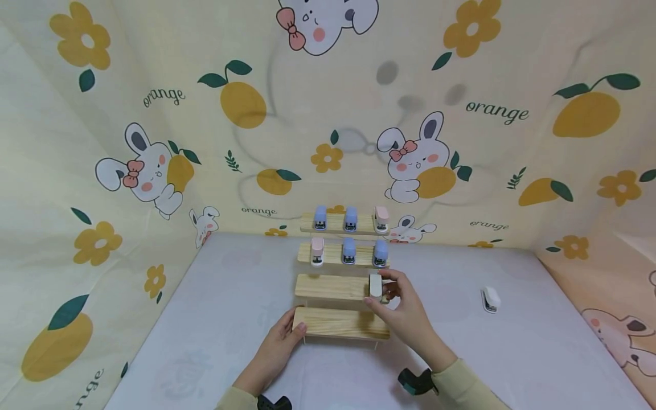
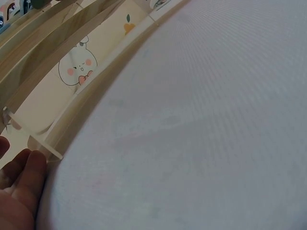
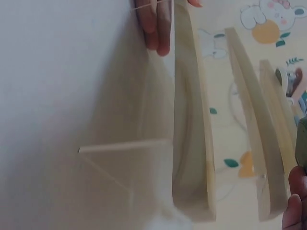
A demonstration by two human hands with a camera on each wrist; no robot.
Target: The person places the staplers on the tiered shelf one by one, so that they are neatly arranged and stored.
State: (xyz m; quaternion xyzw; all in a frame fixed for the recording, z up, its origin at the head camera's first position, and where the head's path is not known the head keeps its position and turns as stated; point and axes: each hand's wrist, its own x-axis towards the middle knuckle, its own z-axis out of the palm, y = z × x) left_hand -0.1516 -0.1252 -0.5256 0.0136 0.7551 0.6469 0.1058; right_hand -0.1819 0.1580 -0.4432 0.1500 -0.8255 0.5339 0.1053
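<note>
A tiered rack with wooden shelves (image 1: 340, 323) stands in the middle of the table. My left hand (image 1: 275, 348) holds the left end of its lowest shelf, thumb at the front edge. In the left wrist view, the fingers (image 2: 32, 175) are beside a clear support. My right hand (image 1: 412, 316) pinches a white mini stapler (image 1: 376, 286) between thumb and fingers at the right end of the second shelf from the bottom. At the right wrist view's edge, the stapler (image 3: 302, 143) shows only partly. Pink and blue staplers (image 1: 349, 250) stand on the two upper shelves, three on each.
Another white stapler (image 1: 490, 299) lies on the table to the right of the rack. A patterned cloth (image 1: 328, 114) hangs behind and along both sides. The white tabletop (image 1: 205, 307) extends around the rack.
</note>
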